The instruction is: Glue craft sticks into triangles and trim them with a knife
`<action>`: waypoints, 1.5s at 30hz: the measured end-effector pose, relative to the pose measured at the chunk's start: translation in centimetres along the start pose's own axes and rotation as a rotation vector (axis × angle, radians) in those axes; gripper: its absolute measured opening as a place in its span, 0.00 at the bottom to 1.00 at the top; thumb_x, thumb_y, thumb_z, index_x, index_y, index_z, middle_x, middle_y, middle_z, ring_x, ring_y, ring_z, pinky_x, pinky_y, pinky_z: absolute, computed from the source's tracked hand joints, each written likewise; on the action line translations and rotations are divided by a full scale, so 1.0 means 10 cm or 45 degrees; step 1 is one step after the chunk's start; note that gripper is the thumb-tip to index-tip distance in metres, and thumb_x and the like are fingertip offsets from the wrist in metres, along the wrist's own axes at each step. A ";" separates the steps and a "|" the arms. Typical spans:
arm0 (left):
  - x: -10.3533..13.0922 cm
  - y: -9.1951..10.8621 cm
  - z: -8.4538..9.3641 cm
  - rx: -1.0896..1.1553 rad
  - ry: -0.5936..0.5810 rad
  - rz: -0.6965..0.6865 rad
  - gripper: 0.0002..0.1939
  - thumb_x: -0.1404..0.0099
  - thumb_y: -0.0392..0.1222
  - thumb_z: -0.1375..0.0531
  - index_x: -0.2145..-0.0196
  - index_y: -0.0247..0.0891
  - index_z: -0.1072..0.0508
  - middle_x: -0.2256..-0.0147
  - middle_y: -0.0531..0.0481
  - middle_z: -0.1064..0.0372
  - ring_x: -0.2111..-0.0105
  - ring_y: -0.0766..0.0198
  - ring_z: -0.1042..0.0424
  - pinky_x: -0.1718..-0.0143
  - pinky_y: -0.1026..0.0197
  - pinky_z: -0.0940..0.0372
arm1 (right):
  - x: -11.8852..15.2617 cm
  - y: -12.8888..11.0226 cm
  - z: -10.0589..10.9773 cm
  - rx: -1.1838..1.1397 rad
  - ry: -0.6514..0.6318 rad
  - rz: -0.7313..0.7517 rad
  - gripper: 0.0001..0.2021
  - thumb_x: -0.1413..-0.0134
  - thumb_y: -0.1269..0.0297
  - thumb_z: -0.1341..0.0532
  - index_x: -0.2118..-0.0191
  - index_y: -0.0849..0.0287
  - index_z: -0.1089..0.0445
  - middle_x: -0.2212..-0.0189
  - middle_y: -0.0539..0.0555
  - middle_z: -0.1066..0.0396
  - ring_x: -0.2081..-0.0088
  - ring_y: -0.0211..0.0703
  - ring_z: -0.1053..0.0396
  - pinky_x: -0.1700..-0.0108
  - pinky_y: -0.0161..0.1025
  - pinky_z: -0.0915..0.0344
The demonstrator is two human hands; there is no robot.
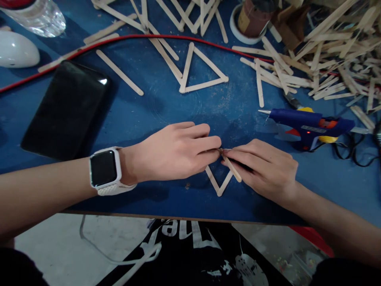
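Observation:
My left hand (181,151), with a white-banded watch on its wrist, has its fingers closed at the end of a wooden stick (232,169). Pinched around the same end from the right is my right hand (262,167). Below the fingers, two more sticks meet in a V shape (219,193) near the table's front edge; their upper parts are hidden by my hands. A finished-looking triangle of three sticks (205,85) lies flat farther back.
A blue glue gun (309,125) lies right of my right hand, its cord behind it. Loose sticks (330,75) pile at back right. A black tablet-like object (65,107) lies left. A red cable (131,37) crosses the blue table (166,198).

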State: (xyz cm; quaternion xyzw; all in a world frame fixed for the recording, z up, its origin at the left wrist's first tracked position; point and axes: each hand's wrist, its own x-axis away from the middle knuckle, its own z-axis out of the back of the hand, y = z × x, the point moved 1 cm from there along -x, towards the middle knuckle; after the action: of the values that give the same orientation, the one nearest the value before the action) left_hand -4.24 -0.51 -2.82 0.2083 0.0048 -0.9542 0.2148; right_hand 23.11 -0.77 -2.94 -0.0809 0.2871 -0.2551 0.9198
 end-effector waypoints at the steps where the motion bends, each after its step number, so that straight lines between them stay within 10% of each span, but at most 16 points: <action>1: 0.00 0.01 0.01 -0.039 0.007 -0.031 0.12 0.14 0.33 0.40 0.53 0.36 0.15 0.53 0.46 0.15 0.58 0.57 0.21 0.63 0.55 0.27 | 0.00 0.00 0.00 0.000 -0.004 -0.002 0.12 0.29 0.72 0.23 0.45 0.59 0.18 0.56 0.54 0.11 0.62 0.42 0.16 0.57 0.42 0.17; 45: 0.02 0.00 0.02 -0.147 0.086 -0.113 0.10 0.16 0.33 0.36 0.58 0.37 0.16 0.57 0.50 0.15 0.61 0.60 0.21 0.68 0.55 0.31 | -0.01 0.01 -0.01 -0.019 0.012 0.034 0.12 0.32 0.75 0.22 0.46 0.64 0.17 0.56 0.57 0.12 0.61 0.42 0.16 0.55 0.42 0.19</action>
State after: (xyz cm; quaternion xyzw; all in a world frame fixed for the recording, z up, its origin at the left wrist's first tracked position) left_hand -4.44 -0.64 -2.69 0.2273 0.0765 -0.9533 0.1838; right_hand 23.04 -0.65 -2.97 -0.0829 0.2942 -0.2410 0.9211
